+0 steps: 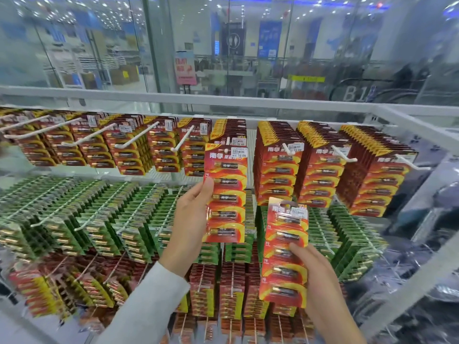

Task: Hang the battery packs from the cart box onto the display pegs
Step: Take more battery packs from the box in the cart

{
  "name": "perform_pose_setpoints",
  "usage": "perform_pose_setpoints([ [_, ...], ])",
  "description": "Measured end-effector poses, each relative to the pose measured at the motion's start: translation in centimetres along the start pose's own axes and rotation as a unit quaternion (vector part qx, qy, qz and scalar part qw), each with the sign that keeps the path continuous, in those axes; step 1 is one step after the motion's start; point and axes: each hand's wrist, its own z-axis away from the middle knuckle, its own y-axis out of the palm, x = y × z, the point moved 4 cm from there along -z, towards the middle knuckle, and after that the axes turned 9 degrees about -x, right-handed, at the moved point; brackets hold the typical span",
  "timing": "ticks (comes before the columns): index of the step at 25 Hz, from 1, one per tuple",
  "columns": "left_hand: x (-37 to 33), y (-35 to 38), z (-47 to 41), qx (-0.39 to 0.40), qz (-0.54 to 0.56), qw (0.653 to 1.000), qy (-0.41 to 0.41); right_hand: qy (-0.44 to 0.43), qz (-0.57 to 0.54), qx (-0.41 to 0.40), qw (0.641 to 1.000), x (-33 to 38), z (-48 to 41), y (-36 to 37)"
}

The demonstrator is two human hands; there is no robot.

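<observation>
Nearest, red battery packs (285,254) were gripped along their right edge by the right hand (320,281), thumb pressed across the front. One red pack (226,194) was pinched at its left edge by the left hand (191,219), its top held at a white peg (226,150) in the top row. Below, green packs (124,219) were hung.

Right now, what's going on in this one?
A person is stocking a battery display. The left hand holds the upper pack against the top row, with its hang hole at a peg tip; whether it is fully on, I cannot tell. The right hand grips the lower pack, not yet hung. The pegs around them already carry red packs, with green packs below.
</observation>
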Motion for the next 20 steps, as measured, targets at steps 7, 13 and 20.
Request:
perform_pose_setpoints([
  [7, 1.0, 1.9, -4.7, -0.031, -0.041, 0.999, 0.017, -0.086, -0.019, -0.004, 0.996, 4.2, 0.1, -1.7],
  [13, 1.9, 2.3, -6.7, -0.048, -0.035, 0.998, 0.024, -0.206, 0.029, -0.078, 0.975, 10.3, 0.3, -3.7],
  [20, 2.5, 2.2, -6.9, -0.050, -0.037, 0.997, 0.046, -0.178, 0.037, -0.109, 0.977, 10.9, -1.1, -4.7],
])
